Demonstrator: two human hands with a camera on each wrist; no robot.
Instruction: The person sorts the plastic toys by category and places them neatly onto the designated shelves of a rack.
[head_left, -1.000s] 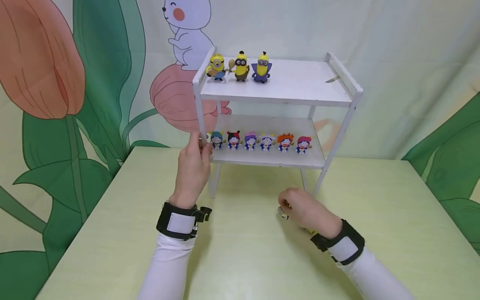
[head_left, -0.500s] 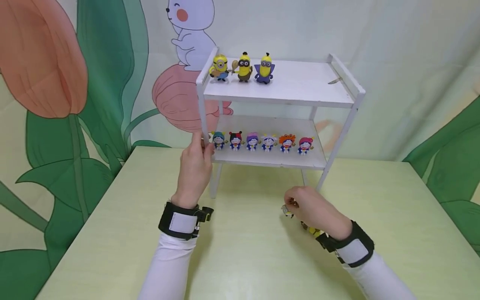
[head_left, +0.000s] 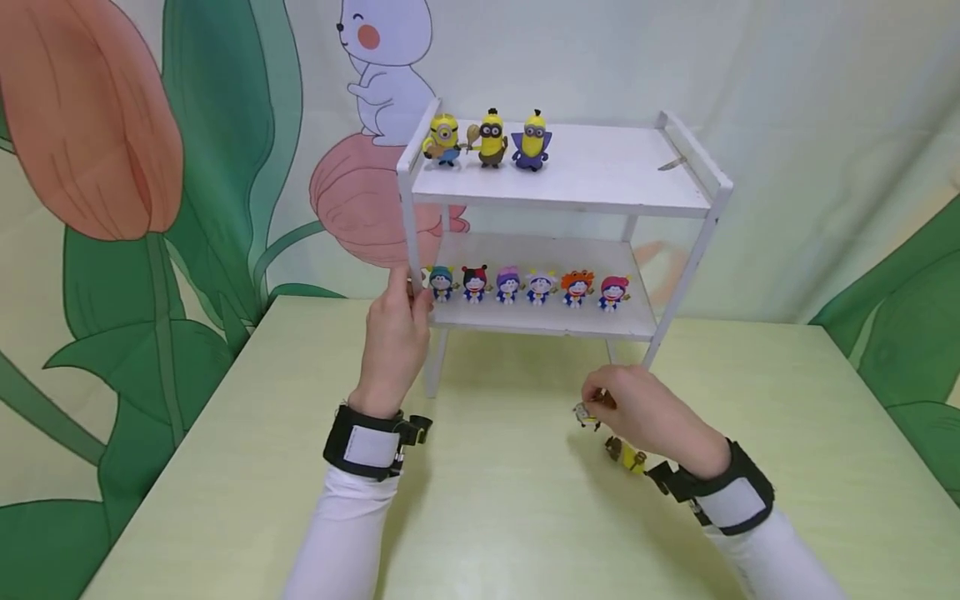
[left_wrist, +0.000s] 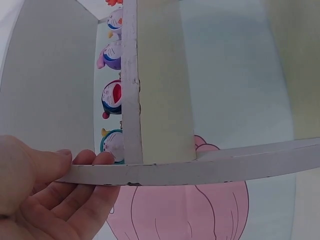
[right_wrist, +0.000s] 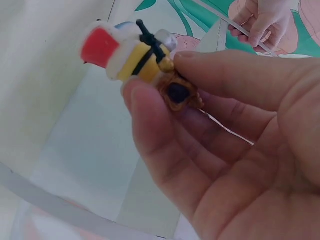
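Observation:
My left hand (head_left: pixel 396 342) grips the left front leg (left_wrist: pixel 165 174) of a small white two-tier shelf (head_left: pixel 600 187), fingers and thumb curled round it. Low over the table, in front of the shelf, my right hand (head_left: pixel 652 408) pinches a small figurine (right_wrist: pixel 142 60) between thumb and fingers. In the right wrist view the figurine is tilted, with a yellow body, a black strap, a red part and a brown piece; my fingers cover some of it. Beside my right wrist a yellow-and-brown figurine (head_left: pixel 626 455) lies on its side on the table.
Three yellow minion figurines (head_left: pixel 491 142) stand at the left of the top shelf. Several blue-and-white figurines in colourful hats (head_left: pixel 507 286) stand in a row on the lower shelf. A pale green table (head_left: pixel 495 500) bears the shelf. Behind hangs a printed curtain (head_left: pixel 787 150).
My right hand has shifted slightly right and away from me with the figurine, uncovering the one lying on the table. My left hand keeps its grip on the shelf leg.

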